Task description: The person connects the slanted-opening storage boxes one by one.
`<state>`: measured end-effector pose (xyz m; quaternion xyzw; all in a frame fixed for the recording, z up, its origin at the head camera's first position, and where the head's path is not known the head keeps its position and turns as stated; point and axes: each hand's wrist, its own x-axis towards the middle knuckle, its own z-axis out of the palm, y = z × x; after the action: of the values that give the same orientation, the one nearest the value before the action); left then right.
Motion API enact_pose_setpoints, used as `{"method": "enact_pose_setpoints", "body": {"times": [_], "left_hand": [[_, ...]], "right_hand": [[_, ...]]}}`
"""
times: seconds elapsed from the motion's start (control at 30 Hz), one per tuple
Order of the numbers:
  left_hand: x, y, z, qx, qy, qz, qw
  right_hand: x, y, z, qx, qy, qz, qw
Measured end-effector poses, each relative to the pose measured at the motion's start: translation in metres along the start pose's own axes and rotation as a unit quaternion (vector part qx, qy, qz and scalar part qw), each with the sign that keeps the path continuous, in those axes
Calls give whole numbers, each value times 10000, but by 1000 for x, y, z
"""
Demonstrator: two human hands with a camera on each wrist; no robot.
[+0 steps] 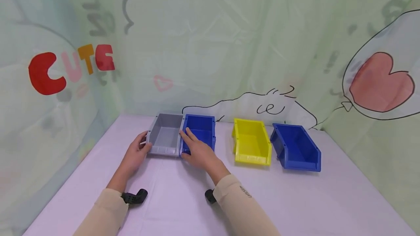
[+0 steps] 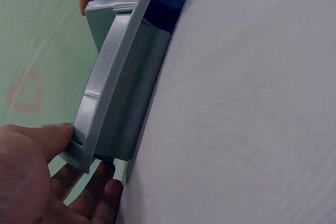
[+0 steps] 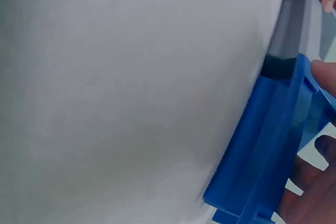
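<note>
A grey storage bin [image 1: 164,139] stands on the table against the left side of a blue storage bin [image 1: 201,134]. My left hand [image 1: 136,154] grips the grey bin's left front corner, its thumb on the rim and its fingers along the outer side. In the left wrist view the thumb [image 2: 58,135] presses that corner. My right hand [image 1: 200,152] reaches over the blue bin, with straight fingers touching the rims where both bins meet. Its thumb lies at the blue bin's front edge, also visible in the right wrist view as a thumb [image 3: 324,74] at the corner.
Further right stand a yellow storage bin [image 1: 252,143] and a second blue bin [image 1: 296,148], close together and slightly angled. A pale cloth covers the table [image 1: 177,199]. Printed curtains [image 1: 203,57] hang behind the bins and at both sides.
</note>
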<state>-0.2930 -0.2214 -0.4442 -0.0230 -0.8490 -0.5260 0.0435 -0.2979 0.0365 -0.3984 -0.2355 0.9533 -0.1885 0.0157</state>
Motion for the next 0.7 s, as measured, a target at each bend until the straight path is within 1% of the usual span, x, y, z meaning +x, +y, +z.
{"method": "enact_pose_setpoints", "body": {"times": [0.1,0.2,0.3,0.4,0.5,0.6,0.7], "left_hand": [[-1,-1,0,-23,8,16,10000],[-1,-1,0,-29,49,42,10000],[-1,-2,0,11,77,68,9999],[-2,-2,0,19,87,64,9999],[-2,-3,1,46,65,57,10000],[-1,-3,1,50,57,36,10000],[0,-2,1,32,49,45,10000]], "right_hand": [[-6,2,-3,268,282,-44,9992],[-10,4,-6,401,717,-213,9964],[-14,6,-9,446,1152,-417,9915],[-19,9,-13,320,1637,-637,9839],[-23,14,-18,83,2133,-858,9732],[-26,21,-25,-203,2475,-886,9646],[-30,28,-32,-450,2672,-732,9598]]}}
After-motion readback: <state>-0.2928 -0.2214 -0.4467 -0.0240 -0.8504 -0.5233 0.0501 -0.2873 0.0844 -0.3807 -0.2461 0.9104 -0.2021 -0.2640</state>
